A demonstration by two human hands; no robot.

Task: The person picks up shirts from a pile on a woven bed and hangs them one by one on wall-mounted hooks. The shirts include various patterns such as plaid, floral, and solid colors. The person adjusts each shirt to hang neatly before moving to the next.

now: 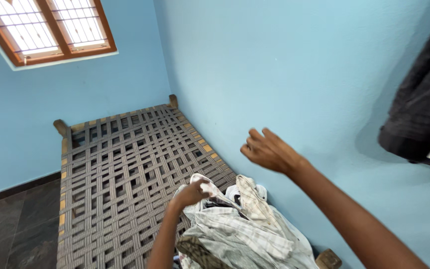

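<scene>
Soft white checked cloth (245, 229) is lying heaped at the near corner of the woven strap cot (120, 164), light and floppy, left hand (192, 193) pinching its top fold, right hand (269, 150) hanging loosely open above.

A woven cot (120, 169) with a wooden frame stands in the corner against the light blue wall (284, 74). At the cot's near end lies a heap of clothes (240, 229), mostly pale checked cloth. The left hand (192, 193) grips a fold at the top of that heap. The right hand (269, 150) hangs in the air above the heap, fingers loosely curled, holding nothing. A dark garment (424, 99) hangs on the wall to the heap's right, and a wooden-framed window (51, 27) sits high beyond the cot's far end.
</scene>
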